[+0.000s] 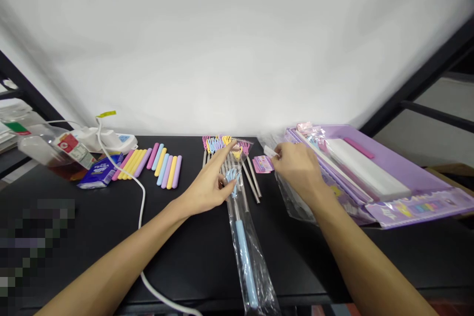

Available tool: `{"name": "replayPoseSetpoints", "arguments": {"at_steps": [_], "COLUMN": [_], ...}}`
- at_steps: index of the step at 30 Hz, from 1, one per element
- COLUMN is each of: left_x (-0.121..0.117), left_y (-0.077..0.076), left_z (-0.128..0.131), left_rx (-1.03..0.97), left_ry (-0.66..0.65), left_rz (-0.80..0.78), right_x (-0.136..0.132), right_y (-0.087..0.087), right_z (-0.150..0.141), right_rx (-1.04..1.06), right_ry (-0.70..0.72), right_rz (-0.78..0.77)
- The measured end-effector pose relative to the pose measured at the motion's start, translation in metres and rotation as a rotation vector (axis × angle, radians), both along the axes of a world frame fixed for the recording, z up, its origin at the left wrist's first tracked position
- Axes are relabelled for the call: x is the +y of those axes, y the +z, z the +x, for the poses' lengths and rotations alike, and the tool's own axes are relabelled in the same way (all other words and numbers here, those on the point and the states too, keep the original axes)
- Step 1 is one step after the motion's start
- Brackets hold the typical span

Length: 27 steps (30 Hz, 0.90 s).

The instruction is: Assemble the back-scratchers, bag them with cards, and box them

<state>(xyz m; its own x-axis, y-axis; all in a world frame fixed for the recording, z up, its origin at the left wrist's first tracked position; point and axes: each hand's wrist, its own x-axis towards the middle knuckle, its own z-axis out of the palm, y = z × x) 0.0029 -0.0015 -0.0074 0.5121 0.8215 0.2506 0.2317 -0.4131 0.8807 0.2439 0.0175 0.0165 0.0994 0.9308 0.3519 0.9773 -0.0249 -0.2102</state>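
Observation:
A clear plastic sleeve (262,276) lies lengthwise on the black table. Inside it is a back scratcher with a blue hand-shaped head, metal rod and blue handle (245,256). My left hand (207,182) is over the sleeve's upper end beside the blue head, index finger stretched out and thumb apart; its other fingers are partly hidden. Between the closed fingertips of my right hand (298,168) is a small white strip (270,151). Clear plastic film (294,202) lies under that hand. Several metal rods with coloured hand-shaped heads (217,144) lie behind my left hand.
Pastel handle tubes (166,170) lie left of centre, near a white cable (142,207), tissue pack (99,172), power strip (126,142) and bottle (55,145). A pink card (263,164) is at the middle. An open purple box (414,173) stands at right, before the wall.

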Motion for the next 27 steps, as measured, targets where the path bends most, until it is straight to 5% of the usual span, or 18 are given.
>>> {"name": "replayPoseSetpoints", "arguments": {"at_steps": [2, 7, 14, 22, 27], "left_x": [0.0, 0.001, 0.0, -0.002, -0.005], "left_y": [0.0, -0.002, -0.001, -0.003, 0.001], "left_z": [0.0, -0.001, 0.001, 0.001, 0.001], "left_rx": [-0.003, -0.021, -0.057, -0.095, -0.106], "left_ry": [-0.002, -0.005, -0.013, -0.039, -0.075], "left_rz": [-0.01, -0.017, -0.039, -0.055, -0.059], "right_x": [-0.002, -0.012, -0.018, -0.015, -0.013], "right_y": [0.007, 0.023, 0.019, 0.015, 0.011], "right_z": [-0.002, -0.012, -0.026, -0.031, -0.032], "right_rx": [0.048, 0.446, 0.908, 0.949, 0.832], "right_ry": [-0.021, 0.251, 0.478, 0.591, 0.573], "right_rz": [0.086, 0.444, 0.362, 0.225, 0.399]}}
